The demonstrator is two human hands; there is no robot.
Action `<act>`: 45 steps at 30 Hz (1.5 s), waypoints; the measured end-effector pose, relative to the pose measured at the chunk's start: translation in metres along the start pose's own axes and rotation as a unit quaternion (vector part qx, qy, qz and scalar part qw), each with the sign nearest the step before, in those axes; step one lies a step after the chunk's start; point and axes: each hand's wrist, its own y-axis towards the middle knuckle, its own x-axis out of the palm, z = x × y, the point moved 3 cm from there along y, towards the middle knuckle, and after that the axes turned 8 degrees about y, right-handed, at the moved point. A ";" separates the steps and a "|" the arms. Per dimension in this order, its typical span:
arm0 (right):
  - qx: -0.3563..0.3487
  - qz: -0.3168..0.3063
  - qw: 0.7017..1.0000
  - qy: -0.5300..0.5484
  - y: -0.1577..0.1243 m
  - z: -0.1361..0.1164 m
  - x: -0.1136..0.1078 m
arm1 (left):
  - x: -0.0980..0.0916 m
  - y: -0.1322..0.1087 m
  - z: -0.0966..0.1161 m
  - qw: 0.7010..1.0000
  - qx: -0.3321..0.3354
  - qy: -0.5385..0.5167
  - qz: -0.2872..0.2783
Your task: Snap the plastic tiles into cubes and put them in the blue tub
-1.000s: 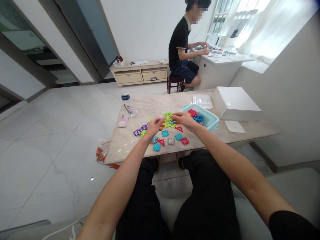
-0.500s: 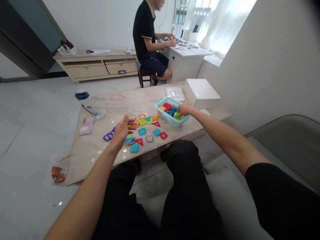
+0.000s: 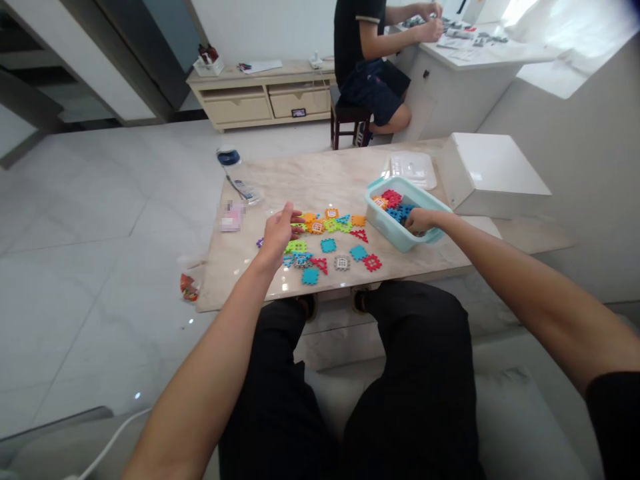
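My left hand hovers over the left part of the table, fingers apart and holding nothing. Below and beside it lie several plastic interlocking tiles: a green tile, an orange window tile and a teal square tile. A red triangle tile and a red square tile rest farther right. My right hand reaches down into a light-blue plastic basket, beside blue tiles and red tiles. Its fingertips are hidden, so any grip is unclear.
A white box and a clear plastic lid stand behind the basket. A water bottle and a pink packet lie at the table's left. Across the room, a person sits at a white desk.
The view has swung so the scene sits farther right and higher. The green piece seen in my right hand earlier is out of sight; that hand reaches deeper into the basket. My left hand stays open.
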 end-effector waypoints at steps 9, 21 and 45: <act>-0.005 0.148 0.988 -0.053 -0.047 -0.041 -0.051 | -0.036 0.001 -0.017 0.995 -0.039 -0.040 0.084; -0.297 0.101 0.949 -0.008 -0.045 -0.295 0.070 | -0.056 -0.004 -0.064 0.989 -0.085 0.102 0.070; -0.289 0.068 0.954 -0.031 0.022 -0.350 0.121 | -0.102 -0.007 -0.088 0.915 -0.025 0.402 0.018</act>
